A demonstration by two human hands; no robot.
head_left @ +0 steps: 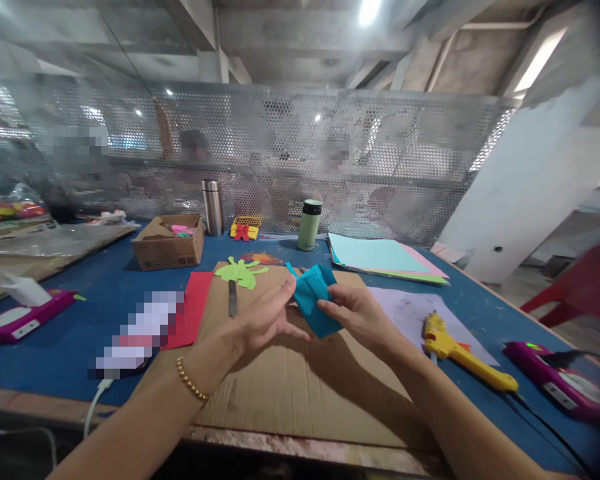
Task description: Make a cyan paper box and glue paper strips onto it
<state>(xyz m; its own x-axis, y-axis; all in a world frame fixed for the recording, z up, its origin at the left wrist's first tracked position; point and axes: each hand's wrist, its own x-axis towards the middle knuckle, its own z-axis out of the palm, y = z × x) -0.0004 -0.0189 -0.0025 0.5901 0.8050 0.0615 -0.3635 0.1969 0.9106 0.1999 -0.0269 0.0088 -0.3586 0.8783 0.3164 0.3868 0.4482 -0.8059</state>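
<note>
A folded piece of bright blue paper [313,293] is held up in front of me, above a brown cardboard sheet [280,387]. My right hand [357,310] pinches its right side between thumb and fingers. At the paper's left edge is my left hand [267,310], its thumb raised against the edge where a narrow blue strip sticks up. Lower fingers of that hand stretch out under the paper, and their tips are partly hidden. On the cardboard's far left lie light green paper cutouts [240,272] beside a dark flat metal strip [233,299].
Red paper [195,310] lies left, near a charging phone [140,333]. A yellow glue gun [463,353] rests on lilac paper [415,320] at right. Behind stand a cardboard box [167,250], a steel flask [213,207], a green bottle [309,228] and stacked coloured paper [375,252].
</note>
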